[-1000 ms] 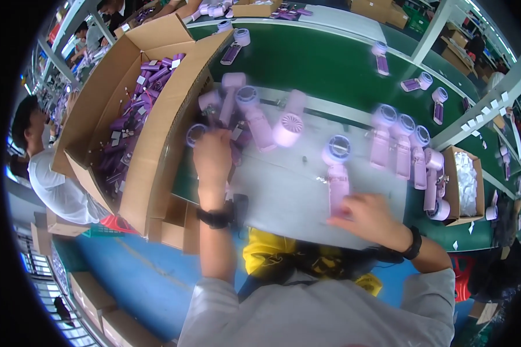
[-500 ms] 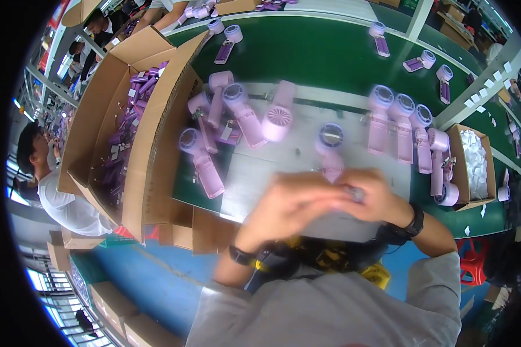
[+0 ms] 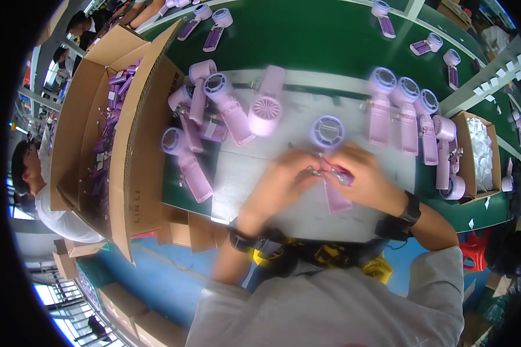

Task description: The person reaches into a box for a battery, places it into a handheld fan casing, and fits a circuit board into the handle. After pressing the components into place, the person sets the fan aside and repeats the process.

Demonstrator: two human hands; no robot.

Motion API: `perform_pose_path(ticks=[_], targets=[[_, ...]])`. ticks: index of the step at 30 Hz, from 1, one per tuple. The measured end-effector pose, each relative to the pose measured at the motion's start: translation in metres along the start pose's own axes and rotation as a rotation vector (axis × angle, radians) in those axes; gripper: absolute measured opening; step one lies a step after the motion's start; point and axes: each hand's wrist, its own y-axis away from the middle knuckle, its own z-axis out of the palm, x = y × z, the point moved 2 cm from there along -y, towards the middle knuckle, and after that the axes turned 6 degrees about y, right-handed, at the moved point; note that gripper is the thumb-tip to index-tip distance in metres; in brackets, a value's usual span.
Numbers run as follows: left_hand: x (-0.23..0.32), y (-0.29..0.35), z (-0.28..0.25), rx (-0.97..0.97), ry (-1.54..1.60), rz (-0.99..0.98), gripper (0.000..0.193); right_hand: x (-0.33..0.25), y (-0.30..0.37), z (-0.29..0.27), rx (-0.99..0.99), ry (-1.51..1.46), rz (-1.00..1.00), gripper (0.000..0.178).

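A pink hand-held fan [image 3: 328,132] lies on the grey mat [image 3: 255,179] in front of me, head away from me, handle [image 3: 336,200] toward me. My left hand [image 3: 283,180] and my right hand [image 3: 363,180] meet over its handle. The right hand grips the handle, and a thin red piece [image 3: 333,166] shows at its fingertips. The left hand's fingers pinch a small metal part [image 3: 315,171] against the handle. Motion blur hides finer detail.
A pile of pink fans [image 3: 214,110] lies left of the mat, a row of finished fans [image 3: 405,113] to the right. A big open carton [image 3: 127,173] of purple parts stands at left, a small carton [image 3: 466,159] of white pieces at right. Beyond runs a green belt [image 3: 307,40]; a person [image 3: 35,185] works far left.
My left hand has come back from the pile of fans on the left and joined the right hand over the fan on the mat.
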Motion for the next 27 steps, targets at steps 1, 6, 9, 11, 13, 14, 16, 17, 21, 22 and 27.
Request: perform_pose_path(ticks=[1, 6, 9, 11, 13, 14, 16, 17, 21, 22, 27], targets=[[0.000, 0.001, -0.001, 0.001, 0.003, -0.010, 0.028, -0.001, 0.000, -0.002, -0.008, 0.018, -0.005, 0.023], [0.006, 0.002, -0.003, -0.003, -0.011, -0.022, 0.027, -0.007, -0.002, -0.007, -0.069, 0.049, -0.016, 0.026], [0.010, 0.003, -0.004, 0.008, -0.013, -0.026, 0.027, -0.010, -0.001, -0.007, -0.069, 0.050, -0.014, 0.026], [0.011, 0.004, -0.002, 0.007, 0.065, -0.084, 0.026, -0.010, 0.000, -0.007, -0.068, 0.050, -0.015, 0.025], [0.010, 0.004, -0.001, 0.001, 0.108, -0.114, 0.026, -0.010, 0.002, -0.006, -0.085, 0.059, -0.021, 0.026], [0.008, 0.005, -0.002, 0.011, 0.089, -0.091, 0.025, -0.010, 0.003, -0.006, -0.094, 0.064, -0.023, 0.026], [0.005, 0.007, -0.002, 0.030, 0.053, -0.045, 0.025, -0.010, 0.004, -0.006, -0.107, 0.087, -0.038, 0.026], [0.004, 0.007, -0.002, 0.030, 0.053, -0.046, 0.025, -0.012, 0.004, -0.007, -0.121, 0.110, -0.059, 0.026], [0.003, 0.008, -0.002, 0.045, 0.075, -0.025, 0.026, -0.014, 0.006, -0.007, -0.120, 0.112, -0.084, 0.025], [0.004, 0.008, -0.003, 0.018, 0.072, -0.052, 0.027, -0.014, 0.006, -0.007, -0.111, 0.103, -0.087, 0.026], [0.011, 0.006, 0.000, -0.017, 0.218, -0.203, 0.029, -0.015, 0.010, -0.006, -0.109, -0.020, 0.067, 0.031]])
